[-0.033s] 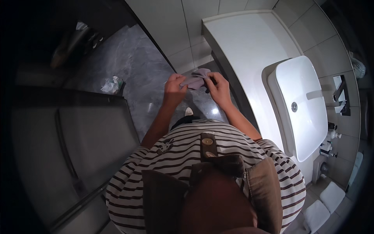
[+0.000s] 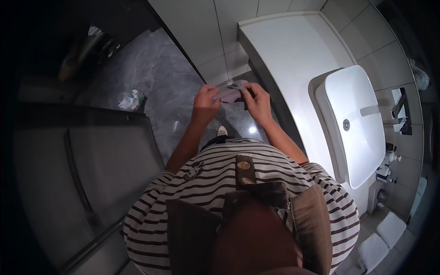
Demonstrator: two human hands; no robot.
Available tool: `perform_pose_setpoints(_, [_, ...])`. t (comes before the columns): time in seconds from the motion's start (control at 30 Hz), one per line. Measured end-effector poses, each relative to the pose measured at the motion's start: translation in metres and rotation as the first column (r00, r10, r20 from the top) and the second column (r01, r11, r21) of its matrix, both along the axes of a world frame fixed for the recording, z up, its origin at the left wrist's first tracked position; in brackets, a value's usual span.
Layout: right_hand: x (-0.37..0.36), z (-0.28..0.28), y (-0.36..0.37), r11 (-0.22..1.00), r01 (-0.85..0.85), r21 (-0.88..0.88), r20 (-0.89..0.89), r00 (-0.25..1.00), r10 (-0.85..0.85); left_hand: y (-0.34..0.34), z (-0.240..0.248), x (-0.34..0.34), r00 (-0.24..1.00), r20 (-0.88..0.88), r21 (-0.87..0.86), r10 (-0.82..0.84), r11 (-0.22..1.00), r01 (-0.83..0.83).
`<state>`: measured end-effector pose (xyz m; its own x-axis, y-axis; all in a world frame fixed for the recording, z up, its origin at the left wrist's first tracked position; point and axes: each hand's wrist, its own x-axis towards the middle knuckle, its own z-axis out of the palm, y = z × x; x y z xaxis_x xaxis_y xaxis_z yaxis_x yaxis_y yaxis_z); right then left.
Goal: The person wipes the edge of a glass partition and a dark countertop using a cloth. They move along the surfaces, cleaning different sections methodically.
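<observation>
A small grey-mauve cloth [image 2: 230,95] hangs in loose folds between my two hands, above the floor. My left hand [image 2: 206,102] pinches its left edge with thumb and fingers. At the other end, my right hand [image 2: 257,101] grips the cloth's right edge, fingers bent over it. Part of the cloth is hidden behind the fingers. What kind of cloth it is cannot be made out.
To the right runs a white counter [image 2: 293,50] with a white basin [image 2: 362,123]. Bottles [image 2: 384,173] stand beyond the basin's near end. A dark-framed door or panel [image 2: 112,160] lies left. Crumpled wrappers [image 2: 132,100] rest on the grey marbled floor [image 2: 167,68].
The raised fold of the cloth near my right hand has sunk, and the cloth lies flatter between my hands. Both hands stay nearly in place.
</observation>
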<state>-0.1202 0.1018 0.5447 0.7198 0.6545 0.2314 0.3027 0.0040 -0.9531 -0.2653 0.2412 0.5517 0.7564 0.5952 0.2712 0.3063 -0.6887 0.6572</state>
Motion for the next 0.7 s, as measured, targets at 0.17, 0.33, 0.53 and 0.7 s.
perform_pose_setpoints(0.17, [-0.005,0.007,0.039,0.995,0.102,0.005,-0.046,0.994,-0.102,0.048,-0.003,-0.015,0.999,0.041,0.025,-0.035,0.999,0.034])
perform_pose_setpoints(0.33, [-0.024,0.006,0.067,0.999,0.046,0.019,-0.303,0.952,-0.038,0.081,0.014,-0.031,0.988,0.148,0.030,0.047,0.998,-0.052])
perform_pose_setpoints(0.53, [-0.051,0.002,0.094,0.988,0.077,0.136,-0.525,0.851,0.006,0.121,0.005,-0.043,0.966,0.255,0.006,0.042,0.999,-0.045])
perform_pose_setpoints(0.7, [-0.027,0.001,0.117,0.985,0.101,0.137,-0.467,0.884,-0.026,0.145,0.001,-0.020,0.963,0.263,-0.471,0.056,0.879,0.078])
